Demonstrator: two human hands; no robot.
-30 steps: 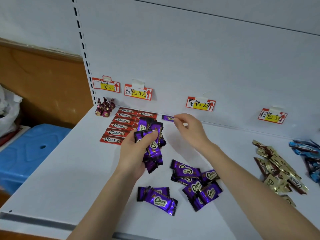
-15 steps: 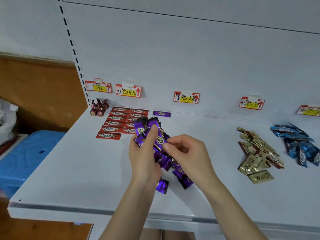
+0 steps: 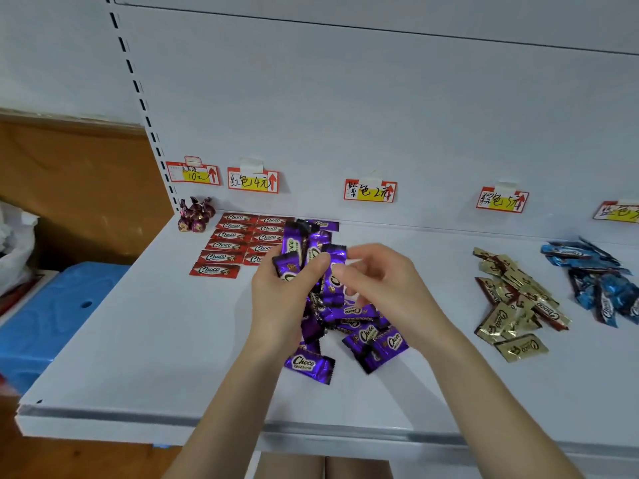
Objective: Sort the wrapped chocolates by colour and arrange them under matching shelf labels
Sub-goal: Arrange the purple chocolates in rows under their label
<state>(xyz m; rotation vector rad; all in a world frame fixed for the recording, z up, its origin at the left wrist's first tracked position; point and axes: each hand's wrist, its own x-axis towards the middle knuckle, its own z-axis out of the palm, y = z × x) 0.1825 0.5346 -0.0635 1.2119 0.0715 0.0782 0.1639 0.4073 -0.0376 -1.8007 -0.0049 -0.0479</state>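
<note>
The left hand [image 3: 280,299] has its fingers curled round a fan of purple chocolates [image 3: 294,247] held upright above the white shelf [image 3: 138,340]. The right hand [image 3: 383,285] pinches the foremost purple chocolate [image 3: 333,274] of that fan between thumb and forefinger, its other fingers curled behind. Print on the held wrappers is creased and mostly covered. Beneath the hands lies a loose purple pile [image 3: 370,337] on which "Choco" reads clearly; smaller lettering under it is too fine to make out. One placed purple chocolate [image 3: 325,224] lies flat at the back of the shelf, left of the purple label [image 3: 370,191] marked "紫色2元". The red label [image 3: 253,180] reads "红色4元" over two rows of red chocolates [image 3: 228,245], each printed "Choco"; the fan hides part of the right row. A leftmost label [image 3: 193,172] shows "10元" above twist-wrapped sweets [image 3: 195,214]. The brown label [image 3: 502,200] is partly legible, ending in "5元", with gold chocolates [image 3: 515,305] heaped below. The blue label [image 3: 617,212] and blue chocolates [image 3: 594,274] are cut off by the right edge.
</note>
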